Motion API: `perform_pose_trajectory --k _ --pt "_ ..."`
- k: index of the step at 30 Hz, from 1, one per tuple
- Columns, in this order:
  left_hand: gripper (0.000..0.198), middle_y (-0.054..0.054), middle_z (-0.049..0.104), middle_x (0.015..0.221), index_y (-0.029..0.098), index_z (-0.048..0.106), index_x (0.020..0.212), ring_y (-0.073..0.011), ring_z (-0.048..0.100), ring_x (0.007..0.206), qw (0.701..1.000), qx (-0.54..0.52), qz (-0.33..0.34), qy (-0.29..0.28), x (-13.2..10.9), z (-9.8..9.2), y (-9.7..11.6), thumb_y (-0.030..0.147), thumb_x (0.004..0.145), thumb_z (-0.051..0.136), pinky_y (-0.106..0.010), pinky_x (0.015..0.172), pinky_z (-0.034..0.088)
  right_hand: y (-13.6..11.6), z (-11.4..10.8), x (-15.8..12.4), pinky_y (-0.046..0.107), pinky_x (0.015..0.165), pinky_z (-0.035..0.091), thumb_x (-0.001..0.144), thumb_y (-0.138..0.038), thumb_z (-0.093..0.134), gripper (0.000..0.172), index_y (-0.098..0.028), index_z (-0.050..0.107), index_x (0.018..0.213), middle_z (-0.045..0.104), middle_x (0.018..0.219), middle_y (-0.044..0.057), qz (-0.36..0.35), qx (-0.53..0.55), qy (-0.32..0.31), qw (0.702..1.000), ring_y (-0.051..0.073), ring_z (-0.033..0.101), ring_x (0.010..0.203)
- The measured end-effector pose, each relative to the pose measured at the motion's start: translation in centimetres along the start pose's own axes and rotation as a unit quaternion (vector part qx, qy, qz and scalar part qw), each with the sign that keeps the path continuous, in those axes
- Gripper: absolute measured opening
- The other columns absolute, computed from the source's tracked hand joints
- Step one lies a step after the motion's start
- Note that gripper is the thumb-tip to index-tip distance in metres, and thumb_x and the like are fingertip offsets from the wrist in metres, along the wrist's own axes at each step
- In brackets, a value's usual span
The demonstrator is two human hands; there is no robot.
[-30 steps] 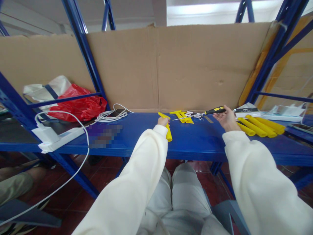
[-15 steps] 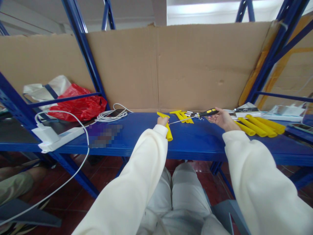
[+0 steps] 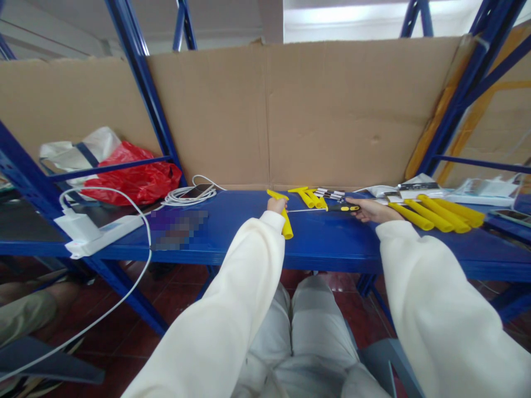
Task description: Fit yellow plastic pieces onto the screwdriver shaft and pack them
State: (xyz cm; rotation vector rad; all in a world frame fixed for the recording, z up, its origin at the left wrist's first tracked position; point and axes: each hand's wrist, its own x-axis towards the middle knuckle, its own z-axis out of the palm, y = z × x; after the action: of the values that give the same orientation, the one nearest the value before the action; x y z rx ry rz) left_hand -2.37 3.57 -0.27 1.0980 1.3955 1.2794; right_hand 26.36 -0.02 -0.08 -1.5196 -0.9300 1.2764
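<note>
Near the middle of the blue shelf, my left hand (image 3: 276,205) is closed round a yellow T-shaped handle (image 3: 287,226), its tube end pointing toward me. My right hand (image 3: 373,210) grips the butt of a screwdriver (image 3: 342,208) with a black and yellow grip. Its thin shaft lies almost level and points left, the tip reaching the yellow piece beside my left fingers. Whether the tip sits in a screw is too small to see. Just behind the shaft lie several more yellow T-shaped handles (image 3: 306,197) and some black-and-white strips (image 3: 329,193).
Several yellow tubes (image 3: 442,213) lie right of my right hand, with a white power strip (image 3: 477,197) behind. At left are a coiled white cable (image 3: 188,195), a red plastic bag (image 3: 136,177) and a plugged-in charger (image 3: 81,228). Cardboard (image 3: 323,110) backs the blue shelf (image 3: 244,243).
My right hand has come down and slightly left, bringing the screwdriver from a slant to nearly level. My left hand and the yellow handle have stayed in place.
</note>
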Motion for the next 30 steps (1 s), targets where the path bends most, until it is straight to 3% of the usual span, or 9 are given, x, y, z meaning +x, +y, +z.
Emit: perform_pose_trajectory --k 6,11,15,18,20,22,25,30 --pt "0.016 0.004 0.05 0.048 0.014 0.067 0.071 -0.0104 0.052 0.044 1.0 0.007 0.008 -0.001 0.0 0.0 -0.1 0.002 0.081 0.061 -0.023 0.055 0.048 0.6 -0.5 1.5 0.015 0.026 0.016 0.082 -0.028 0.084 0.029 -0.021 0.056 0.079 0.047 0.047 -0.006 -0.016 -0.028 0.123 0.992 0.006 0.031 0.029" --pt "0.014 0.004 0.05 0.048 0.014 0.069 0.075 -0.0107 0.053 0.044 1.0 0.023 0.015 -0.002 0.1 0.1 -0.2 0.002 0.08 0.063 -0.022 0.053 0.048 1.3 -1.8 3.0 0.02 0.027 0.016 0.076 -0.026 0.088 0.033 -0.022 0.055 0.069 0.043 0.044 -0.006 -0.073 -0.063 0.183 0.978 0.009 0.032 0.031" --pt "0.015 0.004 0.05 0.047 0.014 0.068 0.076 -0.01 0.05 0.041 0.999 0.033 0.017 -0.002 0.3 0.2 -0.3 0.001 0.08 0.062 -0.02 0.047 0.044 1.5 -3.1 3.9 0.025 0.038 0.031 0.076 -0.017 0.083 0.034 -0.024 0.054 0.061 0.04 0.046 -0.005 -0.105 -0.148 0.267 0.946 0.013 0.038 0.041" --pt "0.014 0.003 0.054 0.051 0.012 0.07 0.085 -0.0107 0.052 0.042 0.999 0.043 0.02 0.003 0.7 0.2 -0.5 0.001 0.08 0.062 -0.021 0.047 0.045 1.4 -3.7 4.2 0.031 0.055 0.046 0.07 -0.011 0.082 0.034 -0.025 0.054 0.059 0.036 0.047 -0.004 -0.146 -0.145 0.295 0.933 0.018 0.047 0.051" --pt "0.024 0.001 0.061 0.06 0.011 0.069 0.101 -0.0117 0.057 0.044 0.998 0.059 0.025 0.02 0.9 0.3 -0.6 0.002 0.08 0.063 -0.021 0.048 0.047 1.2 -3.7 4.1 0.036 0.069 0.051 0.071 -0.014 0.08 0.026 -0.025 0.058 0.062 0.04 0.049 -0.002 -0.149 -0.191 0.305 0.921 0.023 0.057 0.06" --pt "0.041 -0.002 0.07 0.076 0.013 0.065 0.12 -0.0133 0.064 0.05 0.996 0.077 0.034 0.043 0.9 0.4 -0.8 0.002 0.08 0.064 -0.021 0.05 0.05 1.1 -3.4 3.6 0.041 0.08 0.053 0.079 -0.026 0.074 0.012 -0.021 0.066 0.073 0.052 0.057 0.005 -0.123 -0.304 0.309 0.893 0.029 0.065 0.074" --pt "0.061 -0.006 0.075 0.101 0.016 0.054 0.141 -0.0153 0.074 0.063 0.993 0.082 0.06 0.064 0.8 0.4 -0.8 0.002 0.082 0.061 -0.021 0.056 0.055 0.9 -2.8 2.8 0.042 0.086 0.053 0.092 -0.04 0.058 0.033 -0.013 0.074 0.097 0.067 0.077 0.016 -0.081 -0.445 0.291 0.843 0.034 0.071 0.091" --pt "0.079 -0.009 0.072 0.126 0.02 0.04 0.158 -0.0189 0.079 0.085 0.985 0.087 0.111 0.099 0.8 0.1 -0.5 0.0 0.084 0.056 -0.024 0.076 0.062 0.6 -2.3 1.9 0.04 0.082 0.055 0.095 -0.045 0.049 0.049 -0.009 0.074 0.116 0.072 0.089 0.02 -0.061 -0.49 0.27 0.827 0.033 0.072 0.092"
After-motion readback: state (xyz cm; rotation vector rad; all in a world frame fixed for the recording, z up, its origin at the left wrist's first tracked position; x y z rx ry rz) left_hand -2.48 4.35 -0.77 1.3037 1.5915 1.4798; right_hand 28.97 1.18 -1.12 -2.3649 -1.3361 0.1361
